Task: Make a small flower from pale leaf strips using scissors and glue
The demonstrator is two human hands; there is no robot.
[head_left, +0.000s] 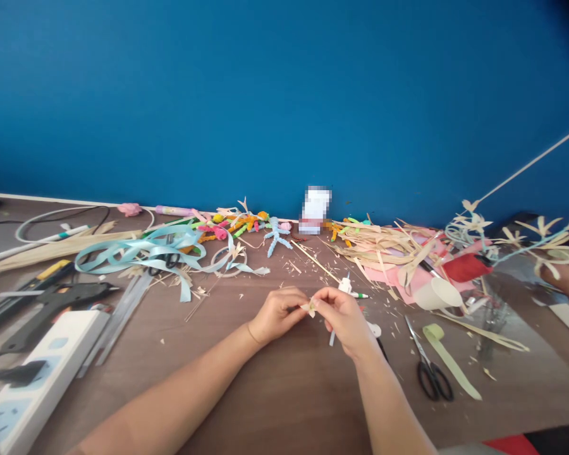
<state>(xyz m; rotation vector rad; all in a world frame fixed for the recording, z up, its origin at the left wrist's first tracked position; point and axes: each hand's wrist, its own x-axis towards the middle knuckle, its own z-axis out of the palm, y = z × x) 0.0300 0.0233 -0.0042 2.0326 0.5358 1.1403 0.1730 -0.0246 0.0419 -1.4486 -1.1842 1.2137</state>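
Between my two hands, over the middle of the table, is a small pale flower (310,308) with pointed petals. My left hand (281,314) pinches it from the left, thumb and forefinger together. From the right, my right hand (340,316) pinches the same flower, its other fingers curled under. Just behind my right hand stands a white glue gun (345,284), partly hidden by that hand. Black-handled scissors (429,366) lie to the right of my right forearm, beside a curled pale green ribbon (450,360).
At left are a white power strip (52,379), a black glue gun (61,306), clear glue sticks (123,316) and light blue ribbon (146,249). Dried husk strips (384,243) and a red roll (467,268) lie at back right. Another person's hand (566,284) is at far right.
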